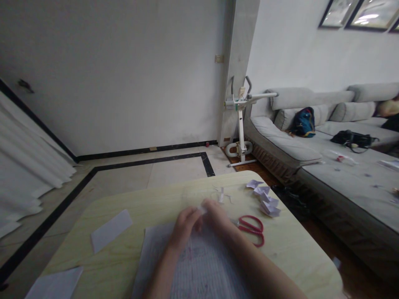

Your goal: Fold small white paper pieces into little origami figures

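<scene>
Over the far edge of a printed sheet [199, 265], my left hand [186, 219] and my right hand [215, 214] come together with fingers closed. A small piece of white paper [202, 209] shows between their fingertips, partly hidden and blurred. Just beyond my right hand lie thin white paper scraps [222, 195]. Red-handled scissors [252, 228] rest to the right of my right wrist, their blades mostly hidden. Several folded white paper shapes [264, 198] sit in a row at the table's far right.
On the pale wooden table [124, 257], a white paper strip [111, 230] lies at the left, with white paper [56, 284] at the near left corner. Beyond the table stand a white exercise machine [240, 124] and a grey sofa [280, 141] bearing a blue backpack [304, 121].
</scene>
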The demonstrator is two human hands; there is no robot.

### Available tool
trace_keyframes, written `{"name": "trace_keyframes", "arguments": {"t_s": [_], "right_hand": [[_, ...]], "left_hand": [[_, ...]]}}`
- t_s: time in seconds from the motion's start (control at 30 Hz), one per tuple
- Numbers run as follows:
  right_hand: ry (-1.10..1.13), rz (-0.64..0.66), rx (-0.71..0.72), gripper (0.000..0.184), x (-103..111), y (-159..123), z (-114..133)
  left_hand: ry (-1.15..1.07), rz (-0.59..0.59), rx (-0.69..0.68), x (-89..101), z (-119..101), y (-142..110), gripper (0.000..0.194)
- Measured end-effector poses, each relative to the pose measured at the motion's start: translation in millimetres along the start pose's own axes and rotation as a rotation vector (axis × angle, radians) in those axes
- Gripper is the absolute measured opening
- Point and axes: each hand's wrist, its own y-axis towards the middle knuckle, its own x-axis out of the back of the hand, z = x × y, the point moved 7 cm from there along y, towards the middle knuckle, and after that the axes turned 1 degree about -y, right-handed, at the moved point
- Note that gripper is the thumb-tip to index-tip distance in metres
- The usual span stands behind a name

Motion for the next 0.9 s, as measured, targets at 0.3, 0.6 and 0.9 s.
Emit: {"name": "trace_keyframes", "arguments": {"t_s": [0.3,0.6,0.9], "right_hand": [[-0.074,-0.072,0.093,0.030,10,9,-5],[-0.182,-0.020,0.181,0.027,-1,-1,9],[-0.292,-0.034,0.210,0.021,-2,-3,9]], "left_hand": [[0.315,-0.222,-0.255,8.6,-9,-1,0.021],[0.191,-0.357,-0.146,24.6,0,2,0.028],[0.110,-0.291,-0.090,21.5,0,4,0.027]]}}
